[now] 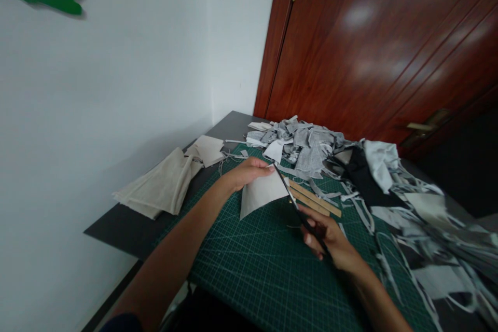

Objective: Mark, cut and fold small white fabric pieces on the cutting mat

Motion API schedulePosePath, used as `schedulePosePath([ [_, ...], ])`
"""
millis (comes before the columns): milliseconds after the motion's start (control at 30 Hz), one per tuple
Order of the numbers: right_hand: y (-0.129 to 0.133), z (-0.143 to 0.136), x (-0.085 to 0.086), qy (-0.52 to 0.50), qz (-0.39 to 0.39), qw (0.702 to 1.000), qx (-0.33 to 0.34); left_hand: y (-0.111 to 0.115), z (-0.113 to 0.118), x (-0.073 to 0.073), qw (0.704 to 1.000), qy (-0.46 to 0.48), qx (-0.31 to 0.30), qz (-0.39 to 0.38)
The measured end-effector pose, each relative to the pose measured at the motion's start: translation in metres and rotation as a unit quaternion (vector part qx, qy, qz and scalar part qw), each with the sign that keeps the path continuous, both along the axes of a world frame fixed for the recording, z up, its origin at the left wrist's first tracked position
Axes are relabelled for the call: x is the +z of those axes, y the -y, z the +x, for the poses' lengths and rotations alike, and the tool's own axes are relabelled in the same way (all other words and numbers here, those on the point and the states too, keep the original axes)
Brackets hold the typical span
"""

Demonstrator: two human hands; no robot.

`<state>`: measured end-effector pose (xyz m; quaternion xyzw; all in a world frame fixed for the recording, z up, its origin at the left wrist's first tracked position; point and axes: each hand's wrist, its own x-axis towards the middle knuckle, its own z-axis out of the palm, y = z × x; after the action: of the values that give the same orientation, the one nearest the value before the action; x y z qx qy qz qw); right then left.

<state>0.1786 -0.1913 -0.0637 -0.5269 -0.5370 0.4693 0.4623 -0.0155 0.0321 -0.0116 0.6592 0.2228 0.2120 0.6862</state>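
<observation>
My left hand (252, 172) pinches the upper edge of a cream piece of fabric (261, 194), which hangs down just above the green cutting mat (249, 254). In my right hand (324, 236) is a pair of black-handled scissors (298, 209), with fingers wrapped round the handles. The blades point up and away, lying along the right edge of the fabric, their tips close to my left fingertips. Whether the blades are parted cannot be made out. Wooden rulers (315, 199) lie on the mat just beyond the scissors.
Folded cream cloth (159, 187) lies at the left table edge, against the white wall. A heap of grey and white fabric scraps (307, 142) sits at the back. More scraps and strips (420, 218), with black cloth (363, 176), cover the right side. Behind stands a brown wooden door (361, 57).
</observation>
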Motion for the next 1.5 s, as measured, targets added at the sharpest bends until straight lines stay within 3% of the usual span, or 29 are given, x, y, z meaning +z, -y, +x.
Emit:
schedulePosePath([
  [333,0.000,-0.003,-0.001,-0.040,0.040,0.998,-0.003,0.006,0.005,-0.004,0.999,-0.030,-0.013,0.040],
  [733,-0.002,-0.004,-0.006,0.002,0.025,1.000,-0.009,0.009,0.006,-0.003,0.998,-0.029,-0.016,0.048],
  [1500,-0.002,-0.011,0.004,-0.001,-0.008,1.000,-0.028,0.009,0.005,-0.003,0.998,-0.035,-0.011,0.048],
])
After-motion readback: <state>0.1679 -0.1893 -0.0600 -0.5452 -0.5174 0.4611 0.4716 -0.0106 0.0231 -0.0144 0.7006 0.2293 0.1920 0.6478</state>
